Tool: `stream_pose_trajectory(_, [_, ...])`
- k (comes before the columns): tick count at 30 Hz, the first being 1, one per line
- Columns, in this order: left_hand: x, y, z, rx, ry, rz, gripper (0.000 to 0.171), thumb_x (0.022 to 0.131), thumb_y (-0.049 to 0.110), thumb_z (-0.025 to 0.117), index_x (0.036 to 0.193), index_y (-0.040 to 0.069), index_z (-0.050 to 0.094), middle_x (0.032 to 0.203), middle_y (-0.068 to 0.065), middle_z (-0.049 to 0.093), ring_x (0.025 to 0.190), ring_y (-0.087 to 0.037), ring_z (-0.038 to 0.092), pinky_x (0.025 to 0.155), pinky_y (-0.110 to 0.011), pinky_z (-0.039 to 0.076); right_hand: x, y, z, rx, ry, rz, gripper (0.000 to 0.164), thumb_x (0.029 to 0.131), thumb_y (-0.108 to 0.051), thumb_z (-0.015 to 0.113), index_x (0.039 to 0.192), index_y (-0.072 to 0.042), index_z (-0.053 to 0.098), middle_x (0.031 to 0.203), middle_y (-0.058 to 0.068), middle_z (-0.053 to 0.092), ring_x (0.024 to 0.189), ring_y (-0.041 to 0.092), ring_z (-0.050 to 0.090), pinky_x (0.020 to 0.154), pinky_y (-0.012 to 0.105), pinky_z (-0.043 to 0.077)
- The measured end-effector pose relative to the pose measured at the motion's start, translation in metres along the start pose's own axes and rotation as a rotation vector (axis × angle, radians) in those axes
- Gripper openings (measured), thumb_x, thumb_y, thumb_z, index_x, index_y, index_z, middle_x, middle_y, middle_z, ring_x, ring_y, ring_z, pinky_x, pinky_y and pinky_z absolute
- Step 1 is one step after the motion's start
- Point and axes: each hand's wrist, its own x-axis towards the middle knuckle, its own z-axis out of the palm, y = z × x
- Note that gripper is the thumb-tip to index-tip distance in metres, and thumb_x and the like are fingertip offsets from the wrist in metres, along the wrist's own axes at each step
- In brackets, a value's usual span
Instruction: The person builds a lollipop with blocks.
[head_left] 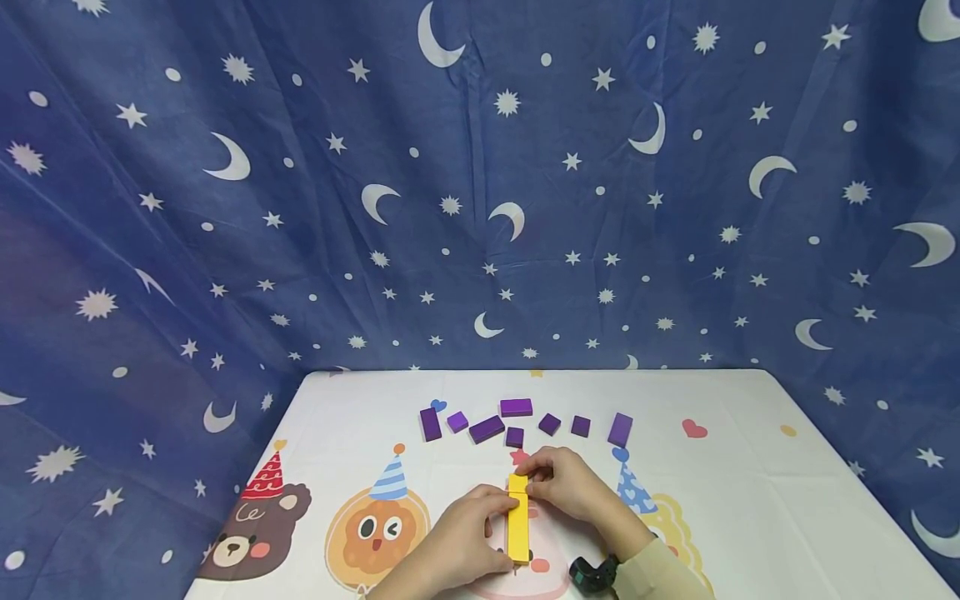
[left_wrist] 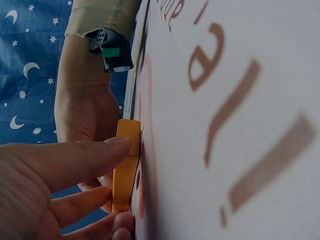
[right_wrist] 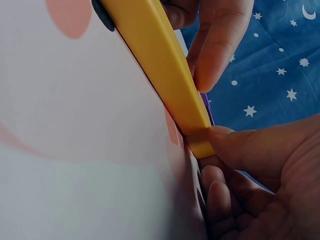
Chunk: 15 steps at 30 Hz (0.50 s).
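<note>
In the head view a long yellow block (head_left: 518,533) lies lengthwise on the white cloth in front of me, with a small yellow block (head_left: 517,483) set end to end at its far end. My left hand (head_left: 467,540) pinches the long block, thumb at its near end and a fingertip near its far end. From the right, my right hand (head_left: 567,485) pinches the small yellow block between thumb and fingers. The right wrist view shows the right thumb (right_wrist: 245,147) pressed at the seam between the two blocks.
Beyond the hands, several purple blocks, including a long purple block (head_left: 487,430) and a purple cube (head_left: 514,437), lie in a loose row. The white tablecloth (head_left: 750,500) has cartoon prints. A blue star-patterned curtain (head_left: 480,208) hangs behind the table.
</note>
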Motion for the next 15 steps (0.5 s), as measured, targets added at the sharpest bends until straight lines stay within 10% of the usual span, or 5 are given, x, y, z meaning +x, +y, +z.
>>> stream_pose_trajectory(15, [-0.0008,-0.0017,0.0012,-0.056,0.003,0.002,0.075,0.066,0.025,0.099,0.136,0.016,0.073,0.135,0.01,0.066,0.091,-0.001,0.056,0.084,-0.021,0.048,-0.0012,-0.0016,-0.0026,-0.012,-0.002,0.008,0.022,0.091,-0.002,0.079,0.108,-0.017,0.083,0.095,-0.003,0.07,0.087,0.017,0.059,0.078,0.023,0.053])
